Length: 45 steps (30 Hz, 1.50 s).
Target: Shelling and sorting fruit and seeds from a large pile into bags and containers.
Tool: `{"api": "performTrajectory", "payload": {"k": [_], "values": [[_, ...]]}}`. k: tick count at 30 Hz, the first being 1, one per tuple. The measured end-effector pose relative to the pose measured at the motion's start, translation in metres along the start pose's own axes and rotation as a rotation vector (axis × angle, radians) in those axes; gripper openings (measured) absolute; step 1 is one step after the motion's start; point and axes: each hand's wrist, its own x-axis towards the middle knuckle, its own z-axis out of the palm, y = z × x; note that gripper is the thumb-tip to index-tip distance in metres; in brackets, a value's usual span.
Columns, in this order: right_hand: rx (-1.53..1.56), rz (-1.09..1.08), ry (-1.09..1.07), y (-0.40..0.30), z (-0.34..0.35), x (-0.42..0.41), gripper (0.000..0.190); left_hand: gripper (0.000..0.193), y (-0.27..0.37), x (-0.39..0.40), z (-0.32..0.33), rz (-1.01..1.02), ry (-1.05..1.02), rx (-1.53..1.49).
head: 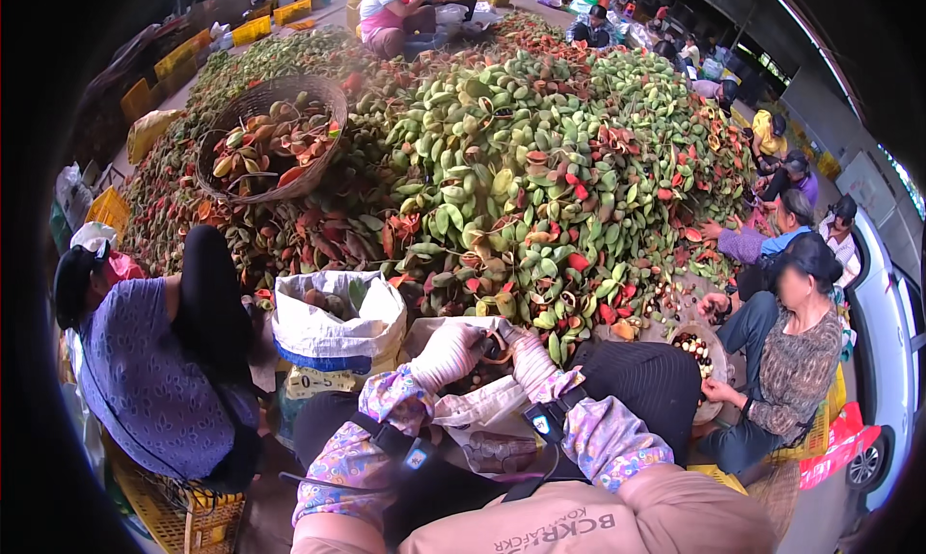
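Note:
Both my hands wear pale ribbed gloves and meet above a white woven sack [485, 413] standing between my knees. My left hand [447, 357] and my right hand [534, 362] grip a split seed pod [499, 356] with an orange-brown edge. The fingertips partly hide this pod. Dark pieces lie inside the sack under my hands, too shaded to tell apart. Just left of my left hand stands another open white sack [333, 330] with a blue band and some pods inside. A large heap of green and red pods [477, 178] rises directly ahead.
A wicker basket [271, 192] of opened pods rests on the heap. One person [159, 373] sits close on my left. Another [796, 344], on my right, has a bowl [720, 366] of dark and pale seeds. Yellow crates [210, 518] and a parked car [879, 351] flank us.

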Motion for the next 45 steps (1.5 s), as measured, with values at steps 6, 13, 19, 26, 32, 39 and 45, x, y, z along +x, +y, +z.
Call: {"api": "performTrajectory", "payload": {"k": [6,13,19,26,32,39,45], "values": [[-0.321,-0.34,-0.301,0.006,0.004,0.021,0.039,0.022,-0.009,0.009,0.005,-0.607,0.142,-0.517],[-0.436,-0.443,-0.249,0.024,-0.001,0.03,0.028,0.023,-0.015,0.009,0.005,-0.651,0.193,-0.438],[0.244,-0.197,-0.016,0.093,-0.007,0.11,0.013,0.016,0.0,0.014,0.002,-0.312,0.207,0.294],[-1.181,-0.346,-0.251,0.048,-0.019,0.066,0.015,0.01,-0.027,0.002,-0.066,-0.332,0.597,0.409],[-1.182,-0.238,0.163,-0.003,-0.055,0.149,0.016,0.034,-0.053,-0.027,-0.139,-0.818,0.731,0.773],[-1.823,-0.104,0.062,0.029,-0.104,0.221,0.057,0.055,-0.05,-0.009,-0.134,-0.671,0.806,0.702],[-1.897,0.007,-0.033,0.042,-0.094,0.221,0.049,0.047,-0.041,0.017,-0.118,-0.564,0.66,0.505]]}}
